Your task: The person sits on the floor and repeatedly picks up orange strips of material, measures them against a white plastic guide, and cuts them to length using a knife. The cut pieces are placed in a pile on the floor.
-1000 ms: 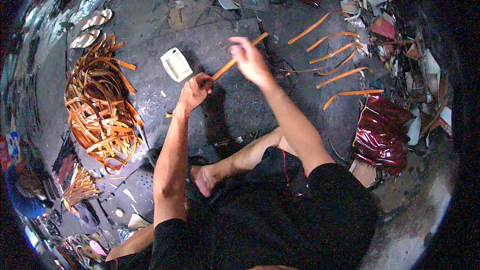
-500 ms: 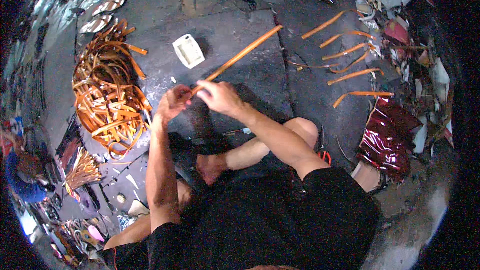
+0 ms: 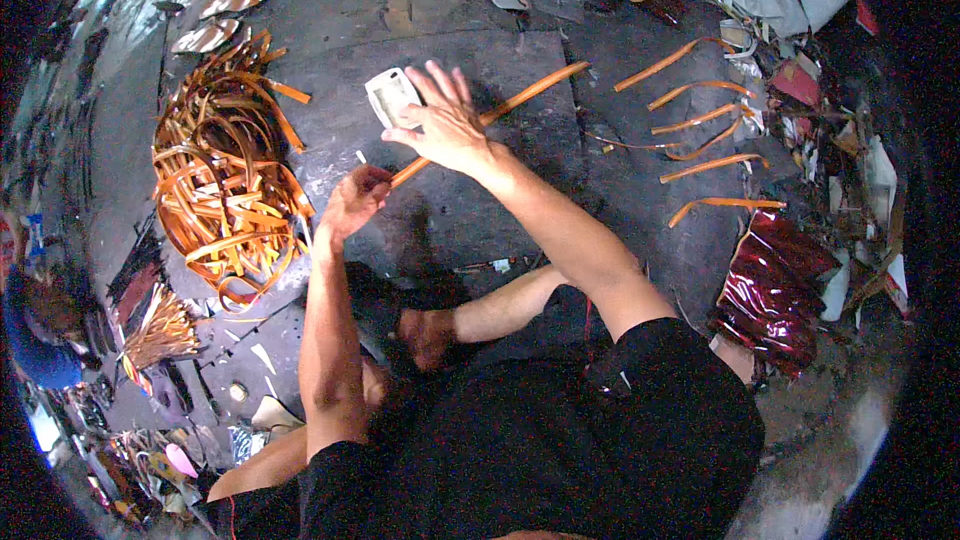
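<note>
A long orange-brown strap [image 3: 536,90] lies slantwise over the dark board, its near end in the closed fingers of my left hand [image 3: 355,202]. My right hand [image 3: 450,128] is over the strap's middle, palm down with fingers spread. Just beyond its thumb sits a small white rectangular dish [image 3: 393,97], partly covered by that hand. Whether the right palm touches the strap cannot be made out. Left of my hands is a large tangled heap of similar orange-brown straps [image 3: 232,208].
At the right, several short bent straps [image 3: 700,168] lie in a spaced column. Dark red glossy sheet material [image 3: 775,280] is beside my knee. Two sandal-like pieces [image 3: 234,0] lie beyond the heap, and a bundle of thin strips [image 3: 160,325] is nearer. Scraps [image 3: 760,0] line the far right.
My right hand has left its place beside the left hand, moving away and right along the strap, and its fingers have spread. The left hand stays at the strap's near end.
</note>
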